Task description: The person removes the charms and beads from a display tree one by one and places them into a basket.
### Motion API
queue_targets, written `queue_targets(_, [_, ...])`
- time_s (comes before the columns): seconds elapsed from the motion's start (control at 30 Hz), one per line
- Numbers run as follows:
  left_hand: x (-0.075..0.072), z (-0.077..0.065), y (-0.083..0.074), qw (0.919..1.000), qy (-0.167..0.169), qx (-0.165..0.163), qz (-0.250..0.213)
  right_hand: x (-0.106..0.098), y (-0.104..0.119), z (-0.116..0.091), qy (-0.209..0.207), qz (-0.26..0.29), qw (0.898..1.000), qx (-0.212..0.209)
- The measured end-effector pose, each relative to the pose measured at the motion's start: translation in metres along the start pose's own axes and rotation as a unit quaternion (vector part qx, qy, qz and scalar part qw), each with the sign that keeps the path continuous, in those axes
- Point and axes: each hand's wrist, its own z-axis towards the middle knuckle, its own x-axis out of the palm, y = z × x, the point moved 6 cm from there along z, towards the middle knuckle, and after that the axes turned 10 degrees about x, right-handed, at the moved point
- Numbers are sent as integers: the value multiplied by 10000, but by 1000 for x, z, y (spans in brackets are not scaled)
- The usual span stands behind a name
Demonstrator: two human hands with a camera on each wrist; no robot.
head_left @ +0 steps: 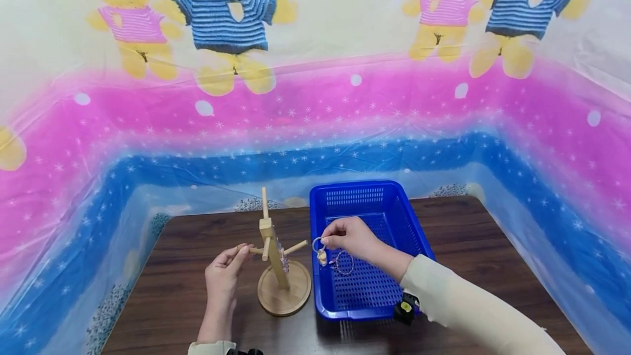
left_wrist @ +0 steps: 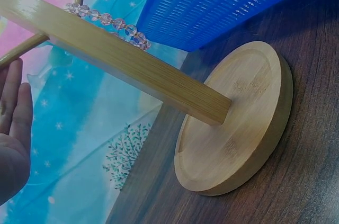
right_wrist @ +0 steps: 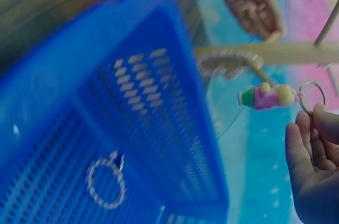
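My right hand (head_left: pixel 354 237) pinches the metal ring of a keychain (right_wrist: pixel 265 96) over the left side of the blue basket (head_left: pixel 320 305). A small pink, yellow and green figure hangs from that ring. With thumb and fingertips my left hand (head_left: pixel 224 270) holds the end of a left peg on a wooden stand (head_left: pixel 278 270). The stand has a round base (left_wrist: pixel 238 128), an upright post and several pegs. A pink clear-bead bracelet (left_wrist: pixel 114 23) hangs on its far side. Inside the basket lies another beaded bracelet (right_wrist: pixel 106 183).
The basket stands on a dark wooden table (head_left: pixel 463 245), just right of the stand's base. A printed cloth (head_left: pixel 315 103) with bears and snowflakes surrounds the back and sides of the table.
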Motion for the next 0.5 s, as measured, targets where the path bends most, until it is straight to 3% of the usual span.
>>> queue_targets(0.5, [-1, 1, -1, 9998, 98, 112, -112, -18, -48, 44, -27, -643, 9970, 434])
